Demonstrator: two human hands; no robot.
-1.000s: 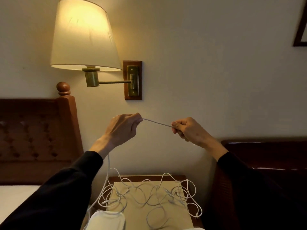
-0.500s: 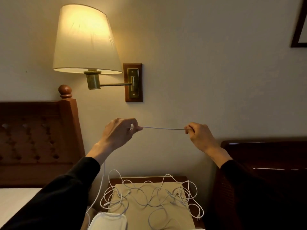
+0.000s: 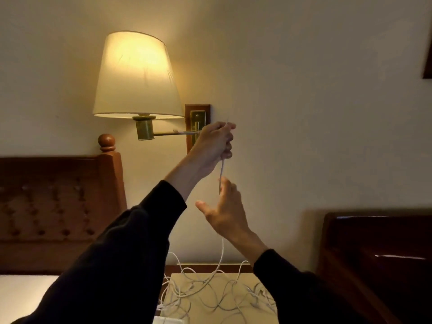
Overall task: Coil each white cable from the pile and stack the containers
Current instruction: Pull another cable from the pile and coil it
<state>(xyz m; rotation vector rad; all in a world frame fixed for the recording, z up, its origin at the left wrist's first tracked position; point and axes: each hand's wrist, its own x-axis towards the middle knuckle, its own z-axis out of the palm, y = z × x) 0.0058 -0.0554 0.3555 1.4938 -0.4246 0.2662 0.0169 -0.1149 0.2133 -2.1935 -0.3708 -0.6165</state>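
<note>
A: So, what fills the scene?

B: Dark wooden headboard at left, a lit wall lamp above it, and low down a tabletop carrying the tangled pile of white cables.

A: And the hands?

B: Left hand is raised, fingers curled around one white cable. It hangs nearly straight down, past the right hand just beneath, fingers spread and relaxed, to the pile below
</note>
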